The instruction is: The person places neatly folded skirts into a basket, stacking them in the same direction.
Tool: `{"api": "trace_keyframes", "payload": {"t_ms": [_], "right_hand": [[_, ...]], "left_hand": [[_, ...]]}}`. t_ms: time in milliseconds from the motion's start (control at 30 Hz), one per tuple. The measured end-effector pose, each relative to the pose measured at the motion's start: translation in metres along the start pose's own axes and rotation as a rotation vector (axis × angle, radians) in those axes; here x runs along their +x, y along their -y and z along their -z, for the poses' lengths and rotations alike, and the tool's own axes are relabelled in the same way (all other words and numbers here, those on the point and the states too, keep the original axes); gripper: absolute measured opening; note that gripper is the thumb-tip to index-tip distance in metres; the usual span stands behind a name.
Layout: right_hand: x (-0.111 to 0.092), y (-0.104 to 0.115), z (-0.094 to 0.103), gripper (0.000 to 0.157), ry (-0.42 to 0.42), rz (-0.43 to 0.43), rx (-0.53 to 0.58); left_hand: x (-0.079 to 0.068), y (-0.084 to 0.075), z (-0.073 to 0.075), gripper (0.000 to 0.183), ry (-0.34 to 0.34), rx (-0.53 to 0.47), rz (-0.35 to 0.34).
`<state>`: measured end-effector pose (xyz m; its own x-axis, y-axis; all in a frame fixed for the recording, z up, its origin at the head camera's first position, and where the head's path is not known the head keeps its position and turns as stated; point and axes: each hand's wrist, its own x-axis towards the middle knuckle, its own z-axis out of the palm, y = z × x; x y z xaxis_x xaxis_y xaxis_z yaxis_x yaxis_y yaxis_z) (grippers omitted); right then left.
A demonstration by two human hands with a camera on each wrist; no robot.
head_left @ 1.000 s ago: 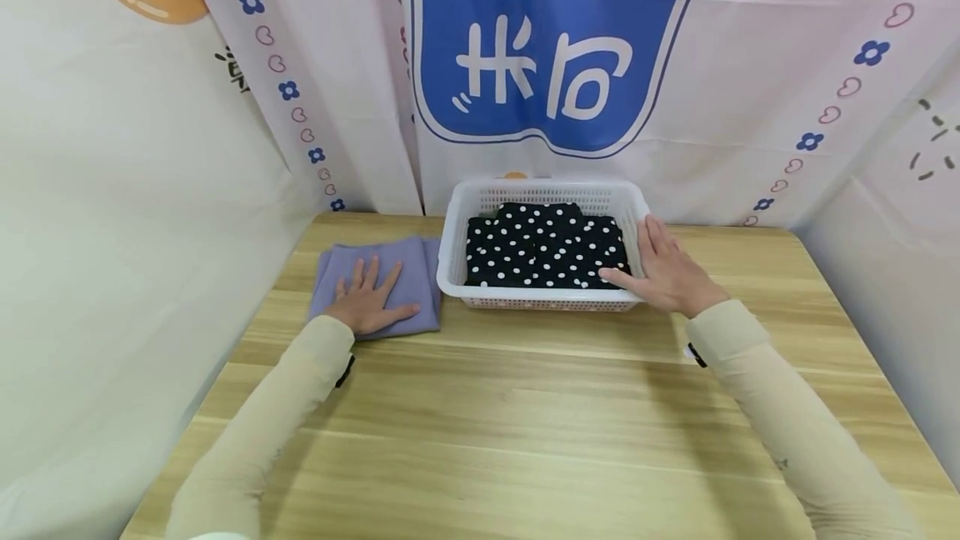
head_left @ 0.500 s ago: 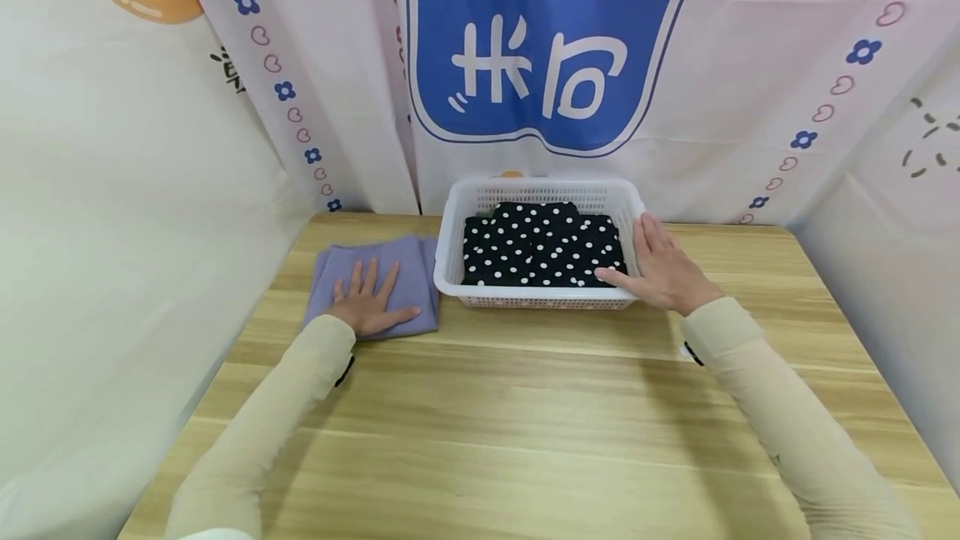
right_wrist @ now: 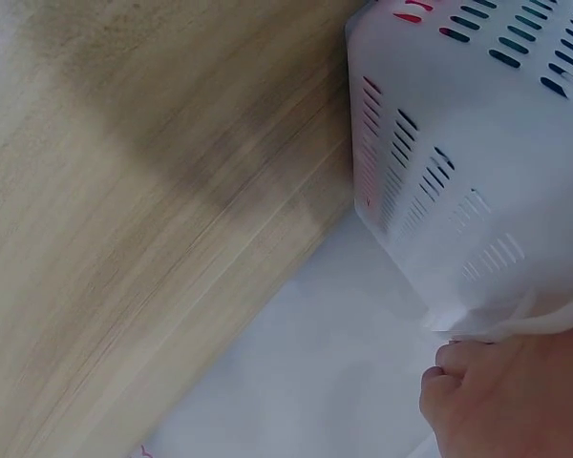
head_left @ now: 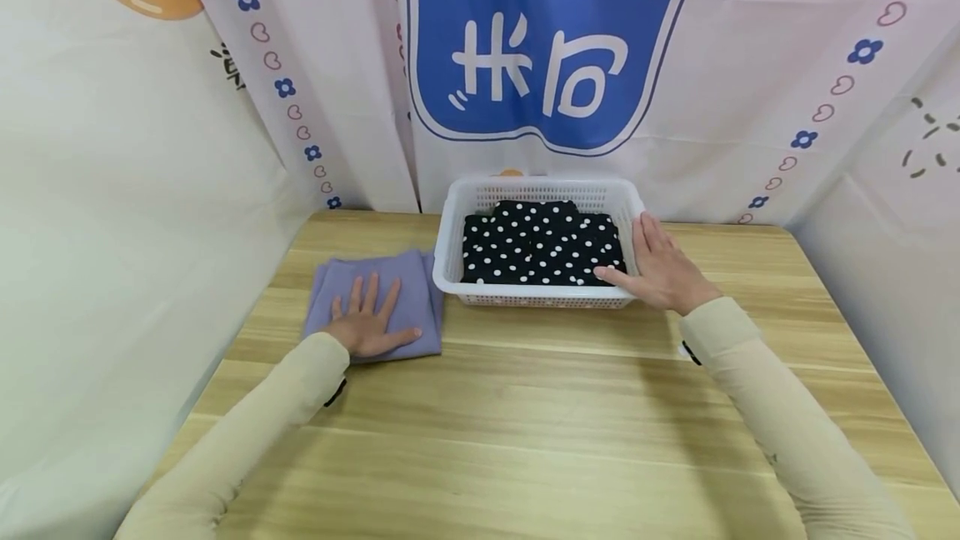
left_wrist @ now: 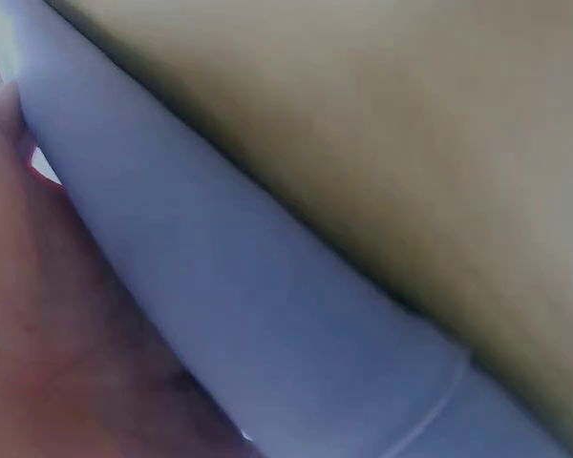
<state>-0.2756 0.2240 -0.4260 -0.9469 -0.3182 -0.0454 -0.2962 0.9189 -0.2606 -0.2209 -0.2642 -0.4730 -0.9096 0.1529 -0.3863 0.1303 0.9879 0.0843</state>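
My left hand (head_left: pixel 365 330) lies flat with spread fingers on a folded purple cloth (head_left: pixel 416 273), left of the basket in the head view. The left wrist view shows the cloth (left_wrist: pixel 239 258) close up beside the hand. A white plastic basket (head_left: pixel 542 291) with slotted walls stands at the back of the table. Inside it lies folded black cloth with white polka dots (head_left: pixel 532 244). My right hand (head_left: pixel 663 273) rests on the basket's right rim, fingers straight along it and thumb stretched over the front corner. From the right wrist, the fingers show at the rim.
The wooden table (head_left: pixel 525 407) reaches toward me in front of the basket. A white curtain with a blue printed panel (head_left: pixel 547 40) hangs right behind the basket. Pale cloth walls (head_left: pixel 135 232) close off both sides.
My left hand has slid the purple cloth a little toward me, its far edge now lower in the head view. The right hand and the basket have stayed in place.
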Motion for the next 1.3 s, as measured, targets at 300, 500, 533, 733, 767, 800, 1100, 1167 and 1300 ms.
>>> {"api": "trace_keyframes", "payload": {"t_ms": [300,500,533,733,767,800,1100,1167,1300], "right_hand": [[0.002,0.002,-0.002,0.115,0.006,0.008,-0.010],[0.000,0.002,-0.002,0.114,-0.011,0.024,-0.012],[0.000,0.002,-0.002,0.114,-0.014,0.025,-0.014],[-0.004,0.001,-0.001,0.113,-0.004,0.014,-0.012],[-0.005,0.001,0.000,0.113,0.000,0.011,-0.009],[-0.005,0.001,0.000,0.113,0.002,0.010,-0.007],[-0.004,0.001,-0.001,0.113,0.017,0.007,0.005],[-0.004,0.000,0.000,0.113,0.015,0.004,0.006],[-0.003,0.000,-0.001,0.112,0.000,0.008,0.009]], "left_hand": [[-0.057,-0.030,-0.013,0.106,0.050,0.031,0.036],[-0.097,-0.054,-0.024,0.105,0.077,0.062,0.037],[-0.101,-0.057,-0.025,0.105,0.076,0.064,0.033],[-0.104,-0.070,-0.026,0.103,0.089,0.069,0.036],[-0.104,-0.073,-0.026,0.103,0.088,0.074,0.035],[-0.103,-0.076,-0.026,0.103,0.085,0.078,0.030],[-0.097,-0.151,-0.036,0.105,-0.012,0.182,-0.032],[-0.094,-0.179,-0.038,0.107,-0.023,0.234,-0.040],[-0.088,-0.234,-0.040,0.109,-0.030,0.336,-0.041]]}}
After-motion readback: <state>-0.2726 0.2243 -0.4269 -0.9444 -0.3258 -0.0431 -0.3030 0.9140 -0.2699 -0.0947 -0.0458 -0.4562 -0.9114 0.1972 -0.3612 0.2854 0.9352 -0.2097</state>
